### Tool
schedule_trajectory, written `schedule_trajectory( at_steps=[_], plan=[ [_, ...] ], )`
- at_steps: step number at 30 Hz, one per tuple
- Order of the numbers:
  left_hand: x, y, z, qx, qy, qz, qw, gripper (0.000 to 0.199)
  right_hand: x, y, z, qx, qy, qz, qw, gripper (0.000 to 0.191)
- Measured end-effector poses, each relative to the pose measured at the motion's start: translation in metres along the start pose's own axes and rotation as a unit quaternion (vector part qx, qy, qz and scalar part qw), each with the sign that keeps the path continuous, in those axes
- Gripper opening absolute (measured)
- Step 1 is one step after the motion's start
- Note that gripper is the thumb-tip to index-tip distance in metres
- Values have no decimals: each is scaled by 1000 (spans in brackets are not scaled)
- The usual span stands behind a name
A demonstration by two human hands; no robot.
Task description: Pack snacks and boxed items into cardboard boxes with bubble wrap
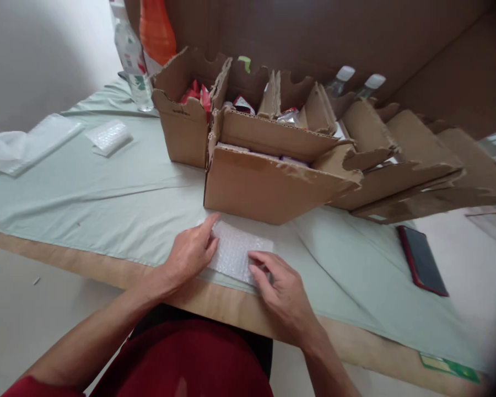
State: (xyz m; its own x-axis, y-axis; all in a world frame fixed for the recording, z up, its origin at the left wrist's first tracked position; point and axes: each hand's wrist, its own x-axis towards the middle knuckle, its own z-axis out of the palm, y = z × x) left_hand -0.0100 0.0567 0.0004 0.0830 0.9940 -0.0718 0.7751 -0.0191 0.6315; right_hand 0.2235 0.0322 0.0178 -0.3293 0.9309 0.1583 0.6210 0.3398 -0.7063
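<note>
A flat rectangular piece of bubble wrap (pixel 236 251) lies on the pale green cloth near the table's front edge, below the cardboard boxes. My left hand (pixel 191 249) rests at its left end, thumb and index finger apart along the edge. At its right end is my right hand (pixel 281 286), index finger and thumb curved over the wrap with a gap between them. Whether the right fingertips grip the wrap or only touch it is hard to tell.
Cardboard boxes (pixel 268 190) holding small packets stand behind the wrap. A smaller bubble wrap roll (pixel 109 137) and plastic sheeting (pixel 45 143) lie left. A clear bottle (pixel 134 69) and an orange bottle (pixel 157 33) stand back left. A phone (pixel 423 260) lies right.
</note>
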Motion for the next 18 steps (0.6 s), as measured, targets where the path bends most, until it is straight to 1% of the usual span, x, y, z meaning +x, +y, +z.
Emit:
schedule_trajectory(
  at_steps=[2,5,9,12,14,16,18],
  plan=[
    [1,3,-2,22,-15,-9,1000,57,0,4,8,-38,-3,-27,999,20],
    [3,4,-5,11,-30,-9,999,58,-1,9,12,-57,8,-45,997,20],
    [4,0,-6,-31,-29,-14,999,57,-3,15,12,-78,33,-78,993,20],
    [4,-5,-7,-52,-18,-9,998,54,-4,16,10,-84,68,-92,990,19],
    [4,-6,-8,-65,-17,-6,998,53,-6,11,7,-86,96,-110,986,17],
    [3,-4,-10,-80,-21,-7,997,51,-11,0,4,-81,116,-139,980,16],
    [2,1,-12,-103,-23,-4,994,48,-20,-17,3,-54,92,-164,981,17]
  ],
)
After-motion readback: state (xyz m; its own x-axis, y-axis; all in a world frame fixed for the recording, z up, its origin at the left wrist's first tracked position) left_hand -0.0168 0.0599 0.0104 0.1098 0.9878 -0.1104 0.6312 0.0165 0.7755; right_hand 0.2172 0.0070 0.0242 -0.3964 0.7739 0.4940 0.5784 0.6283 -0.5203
